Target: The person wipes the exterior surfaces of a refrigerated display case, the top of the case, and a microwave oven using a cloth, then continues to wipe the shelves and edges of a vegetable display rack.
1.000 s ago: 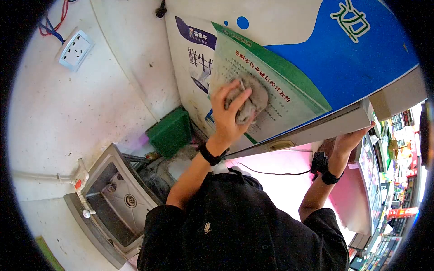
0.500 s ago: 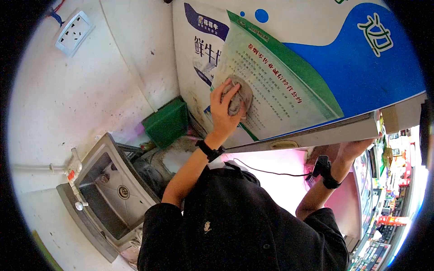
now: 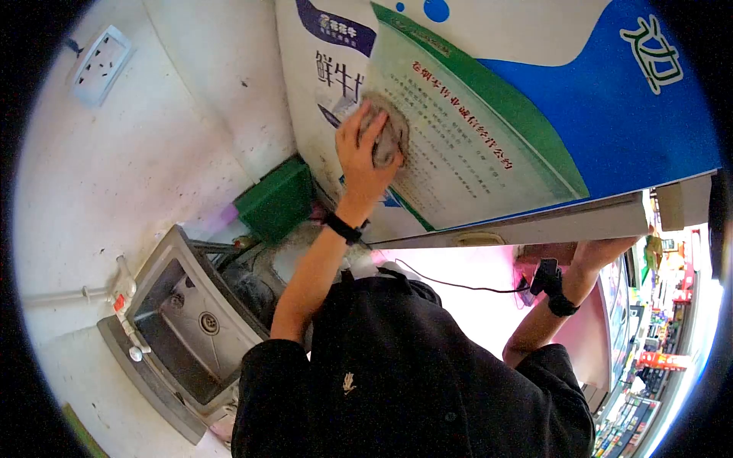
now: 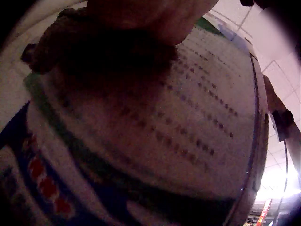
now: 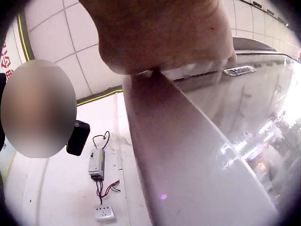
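In the head view, my left hand (image 3: 365, 160) presses a crumpled grey cloth (image 3: 389, 141) against the left part of a green-edged printed sheet (image 3: 466, 130), fingers bent over it. The sheet lies on a large white and blue panel (image 3: 626, 114). Seen dimly in the left wrist view are that hand (image 4: 150, 14) and the dark cloth (image 4: 66, 40) over the sheet (image 4: 188, 122). On the right, my right hand (image 3: 603, 250) grips the panel's end. The right wrist view shows this hand (image 5: 164, 35) across the pale edge (image 5: 188, 155), its fingers mostly hidden.
At the lower left is a steel sink (image 3: 191, 328) beside pipes (image 3: 122, 294). A green box (image 3: 276, 200) stands in the corner, and a socket (image 3: 103, 65) is on the wall. A black cable (image 3: 458, 285) runs to the right wrist camera. Shop shelves (image 3: 676, 305) lie far right.
My left hand has moved left and upward across the sheet with the cloth, uncovering more print. The right hand stays at the panel's end. The head view has shifted slightly.
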### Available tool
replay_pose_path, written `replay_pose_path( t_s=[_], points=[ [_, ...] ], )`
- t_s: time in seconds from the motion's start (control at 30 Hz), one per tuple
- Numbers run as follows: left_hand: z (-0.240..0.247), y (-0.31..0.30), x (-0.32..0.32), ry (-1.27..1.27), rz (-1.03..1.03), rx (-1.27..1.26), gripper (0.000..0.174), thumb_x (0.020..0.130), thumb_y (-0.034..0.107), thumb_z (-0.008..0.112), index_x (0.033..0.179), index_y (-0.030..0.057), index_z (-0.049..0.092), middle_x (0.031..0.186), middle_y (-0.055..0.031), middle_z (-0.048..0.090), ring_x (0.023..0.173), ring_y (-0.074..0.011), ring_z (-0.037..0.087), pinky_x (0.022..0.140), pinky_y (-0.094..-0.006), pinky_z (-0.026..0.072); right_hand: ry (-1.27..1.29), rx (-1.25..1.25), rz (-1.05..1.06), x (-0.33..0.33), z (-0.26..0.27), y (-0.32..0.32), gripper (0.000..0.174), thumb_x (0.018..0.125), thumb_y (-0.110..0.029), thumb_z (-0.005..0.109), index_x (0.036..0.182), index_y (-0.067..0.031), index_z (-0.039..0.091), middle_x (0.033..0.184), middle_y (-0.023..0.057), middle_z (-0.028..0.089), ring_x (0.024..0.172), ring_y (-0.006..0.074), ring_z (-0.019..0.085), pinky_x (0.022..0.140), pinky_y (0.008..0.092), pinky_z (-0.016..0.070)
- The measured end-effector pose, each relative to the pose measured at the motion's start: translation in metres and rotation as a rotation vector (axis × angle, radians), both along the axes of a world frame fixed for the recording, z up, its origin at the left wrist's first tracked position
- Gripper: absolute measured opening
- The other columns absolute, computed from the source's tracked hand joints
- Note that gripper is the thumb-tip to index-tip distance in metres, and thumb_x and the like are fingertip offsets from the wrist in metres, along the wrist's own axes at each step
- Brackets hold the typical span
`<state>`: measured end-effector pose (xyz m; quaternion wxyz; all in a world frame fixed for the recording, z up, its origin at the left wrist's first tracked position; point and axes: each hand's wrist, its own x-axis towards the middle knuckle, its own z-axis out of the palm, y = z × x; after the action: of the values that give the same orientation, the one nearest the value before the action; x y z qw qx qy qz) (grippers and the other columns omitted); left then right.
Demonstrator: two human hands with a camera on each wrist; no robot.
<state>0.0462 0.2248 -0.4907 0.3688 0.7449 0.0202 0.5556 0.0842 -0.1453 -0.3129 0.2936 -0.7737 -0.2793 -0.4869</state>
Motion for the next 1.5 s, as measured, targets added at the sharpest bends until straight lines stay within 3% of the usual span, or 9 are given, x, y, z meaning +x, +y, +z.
replay_pose_path(
  t_s=[0.2,0.5,0.6,0.73,0.87,1.2,1.4,1.47,1.5],
  points=[
    [-0.034,-0.008,-0.029,0.164,-0.09,-0.131,0.06,0.071,0.006,0.079,0.129,0.0124,0.063,0.14,-0.0119,0.054,0.124,-0.0367,0.05,0.104,-0.0472,0.0419,-0.024,0.126,0.246,-0.002,0.014,0.028,0.066,0.1,-0.035,0.062,0.143,0.0055,0.034,0.128,0.0182,0.054,0.116,0.0274,0.054,0.112,0.0416,0.0326],
    [0.055,-0.067,-0.029,-0.14,-0.246,0.238,0.054,0.07,0.028,0.084,0.121,0.0191,0.069,0.136,-0.0109,0.057,0.125,-0.0368,0.049,0.104,-0.0494,0.0396,-0.012,-0.05,-0.064,-0.007,0.012,0.023,0.064,0.107,-0.04,0.043,0.151,0.005,0.029,0.152,0.0203,0.042,0.134,0.0279,0.048,0.118,0.0459,0.0298],
    [0.002,-0.076,-0.009,-0.271,-0.171,0.233,0.053,0.068,0.026,0.084,0.119,0.0295,0.069,0.132,-0.0038,0.057,0.128,-0.0306,0.046,0.1,-0.0464,0.0383,0.15,0.442,0.376,-0.004,0.009,0.032,0.064,0.101,-0.03,0.061,0.145,0.0062,0.031,0.137,0.0183,0.051,0.125,0.0266,0.051,0.114,0.0453,0.032],
    [-0.047,-0.067,-0.027,-0.134,-0.169,0.18,0.056,0.065,0.023,0.088,0.116,0.0302,0.066,0.124,-0.0036,0.056,0.125,-0.0312,0.046,0.099,-0.0487,0.0383,0.243,0.783,0.524,-0.012,0.017,0.045,0.075,0.094,-0.034,0.07,0.144,0.0068,0.031,0.134,0.019,0.053,0.124,0.0265,0.051,0.111,0.0439,0.0347],
    [-0.05,-0.05,-0.047,0.084,-0.212,0.175,0.064,0.057,0.018,0.091,0.116,0.0213,0.067,0.127,-0.0105,0.054,0.123,-0.0383,0.048,0.102,-0.0517,0.0407,-0.042,-0.054,-0.026,-0.005,0.018,0.029,0.071,0.102,-0.048,0.052,0.147,0.0039,0.037,0.147,0.0227,0.048,0.13,0.0312,0.053,0.118,0.046,0.0287],
    [0.036,-0.049,-0.054,-0.075,-0.326,0.167,0.058,0.064,0.013,0.084,0.118,0.0222,0.067,0.134,-0.0107,0.055,0.124,-0.0385,0.049,0.101,-0.0507,0.0421,0.076,0.179,0.062,-0.01,0.014,0.026,0.057,0.098,-0.033,0.062,0.136,0.006,0.046,0.131,0.0207,0.055,0.123,0.0298,0.05,0.115,0.0463,0.0279],
    [-0.057,-0.051,-0.012,-0.17,-0.161,0.236,0.064,0.057,0.023,0.091,0.116,0.027,0.066,0.115,-0.0067,0.052,0.121,-0.0336,0.048,0.096,-0.0494,0.0415,-0.097,-0.003,-0.113,-0.005,0.004,0.007,0.063,0.101,-0.034,0.06,0.145,0.0034,0.034,0.135,0.0192,0.053,0.127,0.0262,0.048,0.117,0.045,0.0288],
    [-0.084,-0.046,-0.021,0.037,-0.112,0.127,0.055,0.06,0.02,0.089,0.11,0.0189,0.065,0.122,-0.0104,0.048,0.12,-0.0394,0.048,0.099,-0.0532,0.0403,-0.185,-0.124,-0.175,-0.008,0.004,0.006,0.062,0.102,-0.032,0.059,0.146,0.0027,0.031,0.136,0.0186,0.053,0.127,0.0257,0.049,0.117,0.044,0.0296],
    [-0.082,-0.04,-0.026,0.101,-0.109,0.124,0.051,0.066,0.015,0.086,0.112,0.0135,0.063,0.12,-0.0126,0.049,0.119,-0.0394,0.049,0.099,-0.0518,0.0412,-0.015,0.096,0.044,-0.007,0.006,0.015,0.063,0.102,-0.033,0.06,0.146,0.0027,0.032,0.136,0.0182,0.053,0.126,0.0255,0.05,0.116,0.0438,0.0301]
  ],
)
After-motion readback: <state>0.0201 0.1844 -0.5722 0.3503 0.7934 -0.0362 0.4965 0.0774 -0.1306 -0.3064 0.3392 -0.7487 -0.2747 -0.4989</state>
